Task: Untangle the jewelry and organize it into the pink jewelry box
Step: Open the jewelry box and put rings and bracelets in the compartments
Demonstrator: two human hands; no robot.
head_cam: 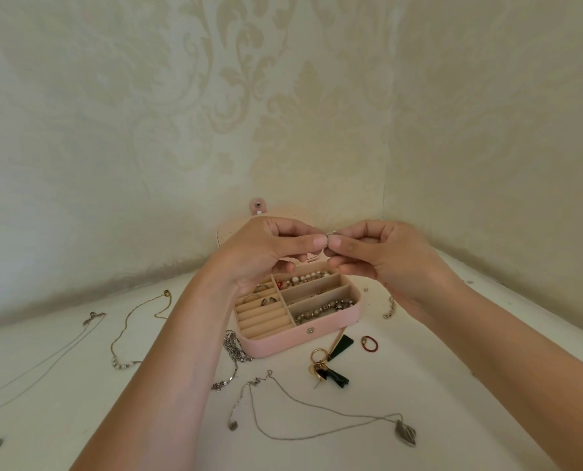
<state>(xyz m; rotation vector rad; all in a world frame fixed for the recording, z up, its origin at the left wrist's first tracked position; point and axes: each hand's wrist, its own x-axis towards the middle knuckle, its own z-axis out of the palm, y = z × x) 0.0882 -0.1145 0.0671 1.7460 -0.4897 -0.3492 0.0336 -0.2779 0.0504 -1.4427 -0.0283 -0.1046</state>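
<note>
Both hands, left hand (269, 249) and right hand (381, 256), raised over the open jewelry box (317, 331), fingertips pinching one tiny ring (332, 233).

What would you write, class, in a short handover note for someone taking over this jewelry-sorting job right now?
Left hand and right hand: raised above the box, together pinching a small silver ring.
Open pink jewelry box: pearl bracelet in the back compartment, beaded bracelet in the front one, a few rings in the ring slots.
Left: slot this ring; then the thin silver pendant necklace, tangled silver chain, gold keyring and red band on the white table.
</note>
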